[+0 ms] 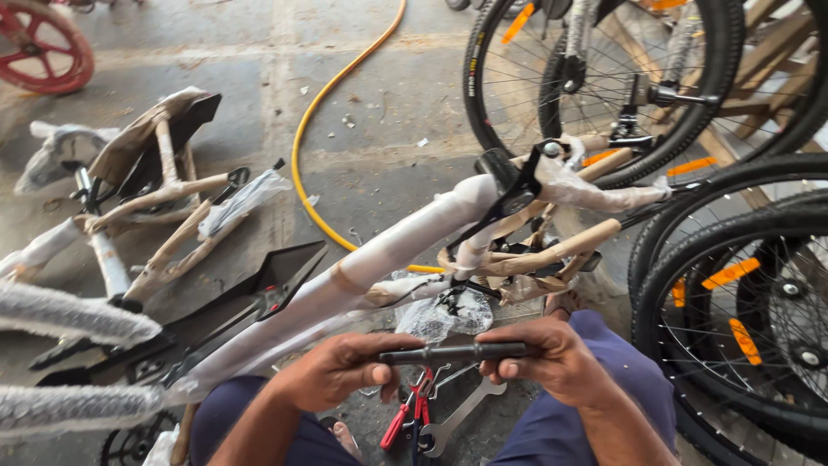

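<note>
Head view, looking down over the person's lap onto a concrete floor (379, 129).

Both hands grip one dark metal rod (453, 353), held level just above the knees. Left hand (338, 369) is closed around the rod's left end, thumb lying along the underside. Right hand (548, 358) is closed around the right end, thumb tip pressing from below. Middle stretch of the rod is bare between the two hands.

Directly under the rod, on the floor between the legs: red-handled pliers (407, 416) and a silver open-ended spanner (459, 416), lying close together, the spanner's jaw end towards the viewer.

Just beyond the hands: a bicycle frame wrapped in white foam and brown paper (405, 246), running diagonally from lower left to upper right. A crumpled clear plastic bag (440, 318) sits beneath it, near the rod.

Left: a second wrapped frame (151, 207) lying flat on the floor. Yellow hose (310, 129) curves across the floor behind. Right: several black bicycle wheels with orange reflectors (733, 302), upright, close to the right knee. Red wheel (43, 47) at top left corner, well apart.
</note>
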`<state>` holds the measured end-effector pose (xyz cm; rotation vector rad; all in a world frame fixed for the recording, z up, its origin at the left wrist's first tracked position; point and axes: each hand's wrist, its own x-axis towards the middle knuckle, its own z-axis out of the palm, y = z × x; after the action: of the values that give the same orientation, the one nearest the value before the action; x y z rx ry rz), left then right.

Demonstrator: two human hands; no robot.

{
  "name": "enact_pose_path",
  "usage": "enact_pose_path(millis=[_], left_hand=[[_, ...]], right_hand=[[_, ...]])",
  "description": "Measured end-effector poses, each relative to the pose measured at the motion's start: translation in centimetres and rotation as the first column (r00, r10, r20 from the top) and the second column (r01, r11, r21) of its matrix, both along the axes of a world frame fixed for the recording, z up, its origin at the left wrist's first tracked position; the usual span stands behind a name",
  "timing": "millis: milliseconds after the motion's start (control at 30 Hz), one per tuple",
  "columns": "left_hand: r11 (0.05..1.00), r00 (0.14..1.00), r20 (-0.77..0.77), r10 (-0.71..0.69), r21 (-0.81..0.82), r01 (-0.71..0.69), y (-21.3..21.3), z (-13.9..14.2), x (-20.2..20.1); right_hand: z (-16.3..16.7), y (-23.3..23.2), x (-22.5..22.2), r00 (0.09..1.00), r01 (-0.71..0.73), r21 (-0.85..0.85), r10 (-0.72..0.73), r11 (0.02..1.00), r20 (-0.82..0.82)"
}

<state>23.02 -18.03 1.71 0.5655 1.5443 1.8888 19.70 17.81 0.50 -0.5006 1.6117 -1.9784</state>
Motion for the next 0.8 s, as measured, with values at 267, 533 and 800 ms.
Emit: enact_pose_path(millis=[267,533,800], left_hand=[[0.999,0.998,0.053,0.015,0.041,-0.017,0.3,-1.0,-0.3],[1.0,0.998,-0.061,0.0,-0.006,0.0,-0.1,0.0,-0.6],[0.986,1.0,-0.011,-0.018,0.165,0.02,0.8,-0.3,-0.7]], right_hand=[[0.2,-0.2,-0.1,0.999,-0.001,-0.066,0.004,0.998,0.049],[-0.3,0.0,-0.3,0.996,0.03,-0.02,-0.032,0.999,-0.083],[-1.8,0.9,-0.3,0.974,0.224,0.012,-0.223,0.975,-0.034]])
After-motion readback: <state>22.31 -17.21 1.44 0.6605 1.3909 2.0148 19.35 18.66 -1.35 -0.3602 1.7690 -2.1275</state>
